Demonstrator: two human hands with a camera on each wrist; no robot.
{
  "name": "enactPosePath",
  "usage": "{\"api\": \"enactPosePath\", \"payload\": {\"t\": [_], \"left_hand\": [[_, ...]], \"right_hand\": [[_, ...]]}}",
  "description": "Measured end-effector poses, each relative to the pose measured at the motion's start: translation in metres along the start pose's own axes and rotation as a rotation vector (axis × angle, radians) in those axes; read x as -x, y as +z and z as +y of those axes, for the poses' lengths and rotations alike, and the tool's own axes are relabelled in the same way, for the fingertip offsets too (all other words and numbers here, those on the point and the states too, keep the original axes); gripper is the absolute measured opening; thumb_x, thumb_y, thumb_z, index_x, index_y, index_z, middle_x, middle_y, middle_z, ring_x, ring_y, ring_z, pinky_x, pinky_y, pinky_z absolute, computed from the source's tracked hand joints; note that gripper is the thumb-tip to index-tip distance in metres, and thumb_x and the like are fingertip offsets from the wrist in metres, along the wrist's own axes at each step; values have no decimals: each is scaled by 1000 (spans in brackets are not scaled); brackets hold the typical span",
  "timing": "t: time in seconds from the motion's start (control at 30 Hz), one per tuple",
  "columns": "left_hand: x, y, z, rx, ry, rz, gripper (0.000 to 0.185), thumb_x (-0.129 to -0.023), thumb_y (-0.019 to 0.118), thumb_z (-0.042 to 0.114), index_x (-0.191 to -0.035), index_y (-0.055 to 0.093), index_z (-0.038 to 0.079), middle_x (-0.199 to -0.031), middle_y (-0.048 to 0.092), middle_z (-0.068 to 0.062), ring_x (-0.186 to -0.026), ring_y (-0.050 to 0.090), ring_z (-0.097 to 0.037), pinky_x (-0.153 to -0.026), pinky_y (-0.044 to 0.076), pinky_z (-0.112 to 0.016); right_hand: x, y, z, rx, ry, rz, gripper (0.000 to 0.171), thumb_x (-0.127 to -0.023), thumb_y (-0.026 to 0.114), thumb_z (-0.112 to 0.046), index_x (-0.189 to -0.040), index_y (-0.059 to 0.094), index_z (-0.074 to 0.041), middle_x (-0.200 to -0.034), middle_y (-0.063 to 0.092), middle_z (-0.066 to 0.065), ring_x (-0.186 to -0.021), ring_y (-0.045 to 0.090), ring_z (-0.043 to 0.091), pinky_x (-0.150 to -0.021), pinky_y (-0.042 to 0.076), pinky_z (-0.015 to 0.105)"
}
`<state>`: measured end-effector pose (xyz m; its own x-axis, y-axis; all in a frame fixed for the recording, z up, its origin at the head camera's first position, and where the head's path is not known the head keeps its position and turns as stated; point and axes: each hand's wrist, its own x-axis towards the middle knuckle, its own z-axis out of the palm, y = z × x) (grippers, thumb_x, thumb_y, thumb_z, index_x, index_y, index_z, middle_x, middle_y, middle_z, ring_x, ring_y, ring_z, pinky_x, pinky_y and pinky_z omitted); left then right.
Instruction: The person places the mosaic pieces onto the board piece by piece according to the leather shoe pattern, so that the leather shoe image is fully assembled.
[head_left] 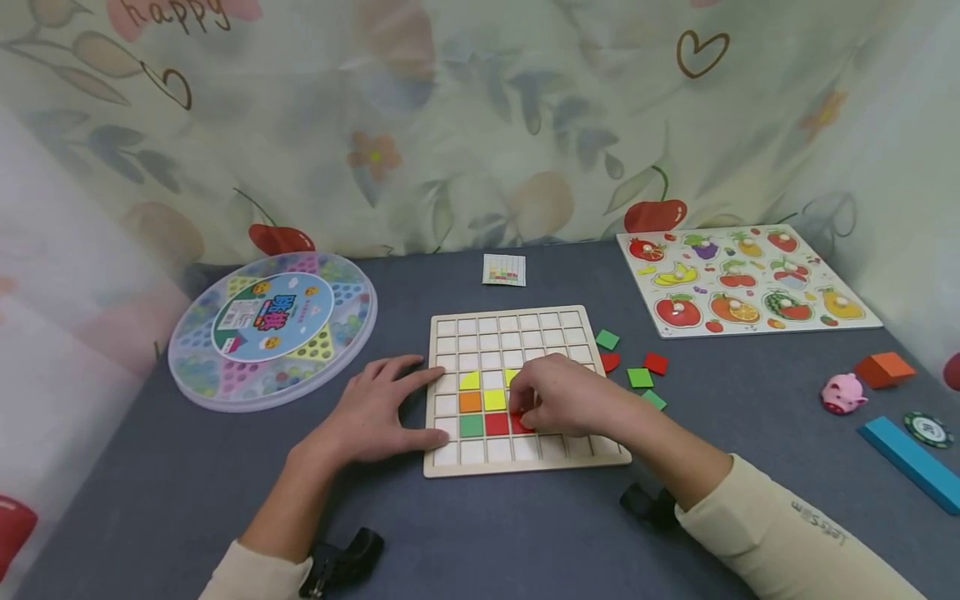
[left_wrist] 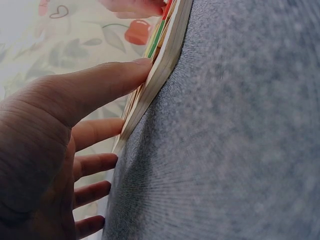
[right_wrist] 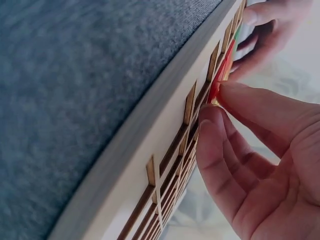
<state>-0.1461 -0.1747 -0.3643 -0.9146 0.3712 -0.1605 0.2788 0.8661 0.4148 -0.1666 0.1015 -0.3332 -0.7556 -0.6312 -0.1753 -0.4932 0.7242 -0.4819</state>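
Note:
A wooden grid board lies on the table. Yellow, orange, green and red tiles sit in some of its cells. My left hand touches the board's left edge with thumb and fingers spread. Over the middle of the grid, my right hand pinches a red tile between thumb and fingertips, low at a cell beside the other red one. Part of this tile is hidden by the fingers. The right hand also covers part of a yellow piece.
Loose green and red tiles lie right of the board. A small pattern card is behind it. Around them are a round game box, a fruit puzzle, a pig figure, an orange block and a blue bar.

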Motion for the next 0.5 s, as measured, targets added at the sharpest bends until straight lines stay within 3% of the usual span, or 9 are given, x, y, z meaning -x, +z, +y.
{"api": "enactPosePath", "payload": {"t": [0.17,0.5], "left_hand": [[1,0,0,2,-5,0,86,-83,75,63,-157,46,32,-167,33,-9,-151,25,-40,-118,25,-69],[0,1,-1,-12,-1,-2,86,-83,74,65,-157,45,31,-166,33,-10,-150,26,-40,-117,25,-70]], "right_hand": [[1,1,1,-14,3,3,12,-88,76,-4,-89,77,-16,-82,67,-6,-78,58,11,-75,49,29],[16,-4,17,-167,5,19,11,-87,78,-10,-96,78,-16,-90,71,-8,-80,64,9,-76,53,28]]}}
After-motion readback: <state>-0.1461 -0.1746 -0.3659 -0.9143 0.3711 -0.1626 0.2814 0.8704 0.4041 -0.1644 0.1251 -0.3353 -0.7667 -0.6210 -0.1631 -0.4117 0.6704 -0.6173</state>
